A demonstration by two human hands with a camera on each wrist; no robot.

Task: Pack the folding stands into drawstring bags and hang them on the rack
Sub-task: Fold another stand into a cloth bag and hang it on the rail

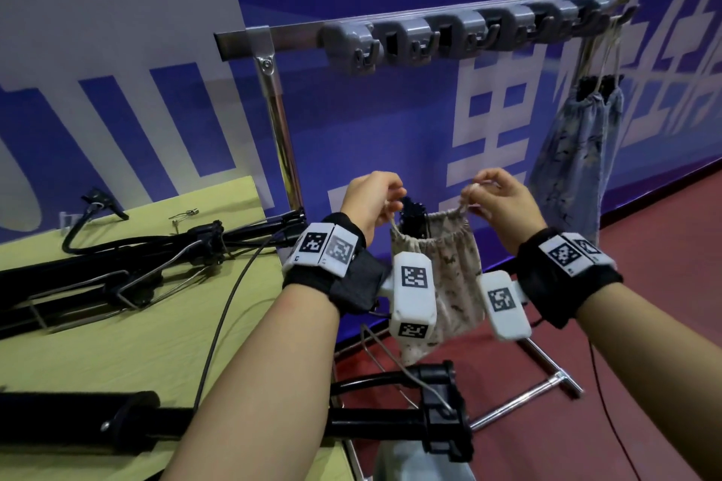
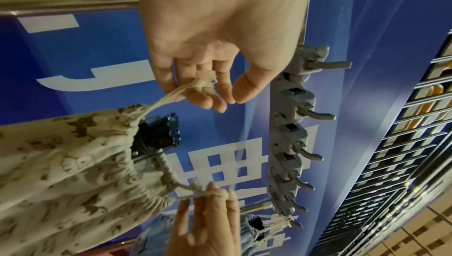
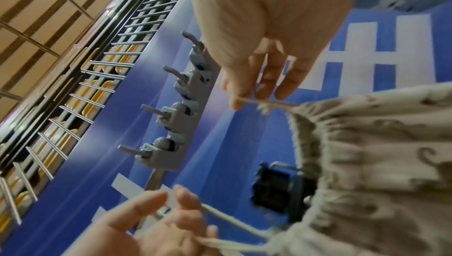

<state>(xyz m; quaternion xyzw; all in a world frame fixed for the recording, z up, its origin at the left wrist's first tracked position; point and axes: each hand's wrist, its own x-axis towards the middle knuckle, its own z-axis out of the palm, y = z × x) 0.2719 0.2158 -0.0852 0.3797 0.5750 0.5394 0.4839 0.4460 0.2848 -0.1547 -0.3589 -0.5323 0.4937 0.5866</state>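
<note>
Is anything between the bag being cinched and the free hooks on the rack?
Nothing visible. Both hands, left and right, hold the bag by its cords below the rack, with open air up to the hooks. Another bag hangs at the far right end.

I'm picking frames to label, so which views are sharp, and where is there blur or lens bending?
Head view: mostly sharp, the rack bar bowed by the wide lens. Left wrist view: the left hand fairly clear, the bag soft. Right wrist view: the bag's cloth and the left hand's fingers smeared by motion blur; hooks sharper.
</note>
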